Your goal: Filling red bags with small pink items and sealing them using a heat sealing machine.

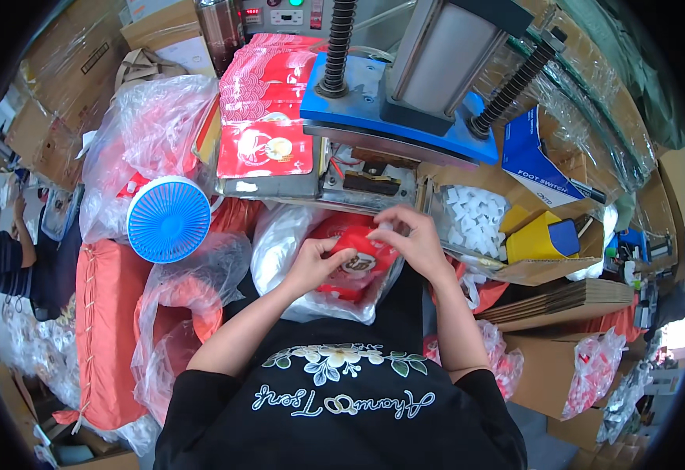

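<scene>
A red printed pouch [364,268] is held up in front of me, above an open clear plastic bag [276,247] with more red pouches inside. My left hand [319,264] pinches the pouch at its left side, thumb on the front. My right hand [414,241] is at its upper right corner with thumb and fingertips drawn together; whether something small sits between them I cannot make out. Beyond my hands stands a press with a blue plate [358,82]. A stack of flat red pouches [268,145] lies left of it.
Small white plastic pieces [472,219] fill a box at the right, beside a yellow container [537,239] and a blue carton [538,160]. A blue fan [168,221] stands at the left, near a red padded bundle [107,337]. Another person [1,258] is at the far left.
</scene>
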Tool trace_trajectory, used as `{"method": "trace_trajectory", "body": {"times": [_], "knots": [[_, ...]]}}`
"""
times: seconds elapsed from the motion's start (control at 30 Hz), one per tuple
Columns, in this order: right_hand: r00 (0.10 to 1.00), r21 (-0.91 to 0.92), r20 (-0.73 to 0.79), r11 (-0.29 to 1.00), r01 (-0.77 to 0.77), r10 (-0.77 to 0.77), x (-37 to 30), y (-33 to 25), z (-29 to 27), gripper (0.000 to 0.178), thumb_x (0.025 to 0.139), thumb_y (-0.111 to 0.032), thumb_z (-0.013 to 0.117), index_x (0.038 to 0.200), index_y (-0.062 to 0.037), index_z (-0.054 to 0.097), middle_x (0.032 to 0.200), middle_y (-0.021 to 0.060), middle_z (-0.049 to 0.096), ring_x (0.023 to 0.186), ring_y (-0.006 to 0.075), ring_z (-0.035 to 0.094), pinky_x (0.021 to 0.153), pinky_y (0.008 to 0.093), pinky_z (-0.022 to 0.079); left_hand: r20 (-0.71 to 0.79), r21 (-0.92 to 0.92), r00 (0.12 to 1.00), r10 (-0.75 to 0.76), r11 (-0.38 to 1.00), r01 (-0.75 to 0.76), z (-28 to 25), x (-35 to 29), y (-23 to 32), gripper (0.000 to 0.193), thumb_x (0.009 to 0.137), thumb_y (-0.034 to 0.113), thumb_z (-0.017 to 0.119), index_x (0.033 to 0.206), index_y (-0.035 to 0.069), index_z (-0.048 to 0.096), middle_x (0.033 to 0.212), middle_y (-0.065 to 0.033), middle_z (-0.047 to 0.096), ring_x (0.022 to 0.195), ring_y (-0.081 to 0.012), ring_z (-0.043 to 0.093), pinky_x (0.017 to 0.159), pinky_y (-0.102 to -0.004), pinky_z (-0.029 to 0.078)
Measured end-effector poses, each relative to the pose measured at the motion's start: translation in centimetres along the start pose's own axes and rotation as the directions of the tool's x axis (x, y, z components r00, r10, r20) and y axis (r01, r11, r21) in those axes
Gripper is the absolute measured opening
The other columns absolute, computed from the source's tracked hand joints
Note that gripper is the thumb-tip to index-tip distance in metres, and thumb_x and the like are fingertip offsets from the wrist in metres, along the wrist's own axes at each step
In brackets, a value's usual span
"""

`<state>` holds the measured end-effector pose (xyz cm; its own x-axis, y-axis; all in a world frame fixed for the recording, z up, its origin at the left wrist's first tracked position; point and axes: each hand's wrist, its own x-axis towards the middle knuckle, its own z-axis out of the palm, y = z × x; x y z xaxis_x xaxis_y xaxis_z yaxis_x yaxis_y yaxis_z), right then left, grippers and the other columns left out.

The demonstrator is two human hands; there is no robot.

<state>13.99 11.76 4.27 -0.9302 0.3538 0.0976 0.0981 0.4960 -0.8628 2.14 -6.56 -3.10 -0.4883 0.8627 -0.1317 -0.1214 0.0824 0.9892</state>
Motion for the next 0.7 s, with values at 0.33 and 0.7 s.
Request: {"method": "trace_trajectory", "body": {"times": [0.33,0.7], "knots": [[0.919,-0.484,-0.391,0.837,-0.256,0.055,-3.7,0.8,-6.5,0.031,0.085,-0.022,0.07,0.109,-0.0023,0.067,0.102,0.0142,0.065,0.095,0.0264,0.064,0.08,0.0346,0.049,-0.182,-0.469,0.964,-0.196,0.879,0.09,1.5,5.2,4.2,0.025,0.092,0.017,0.067,0.096,-0.008,0.068,0.085,-0.0127,0.071,0.07,-0.0161,0.069,0.061,-0.028,0.055],[0.987,-0.374,-0.059,0.913,-0.162,0.151,-5.0,4.0,-7.3,0.037,0.081,-0.012,0.07,0.117,-0.0014,0.065,0.102,0.019,0.06,0.1,0.0366,0.056,0.088,0.0379,0.046,-0.417,0.649,0.801,0.43,0.758,-0.069,-5.9,6.5,6.7,0.042,0.087,0.03,0.071,0.118,0.001,0.065,0.108,-0.0169,0.07,0.091,-0.0285,0.068,0.077,-0.0346,0.051]]}}
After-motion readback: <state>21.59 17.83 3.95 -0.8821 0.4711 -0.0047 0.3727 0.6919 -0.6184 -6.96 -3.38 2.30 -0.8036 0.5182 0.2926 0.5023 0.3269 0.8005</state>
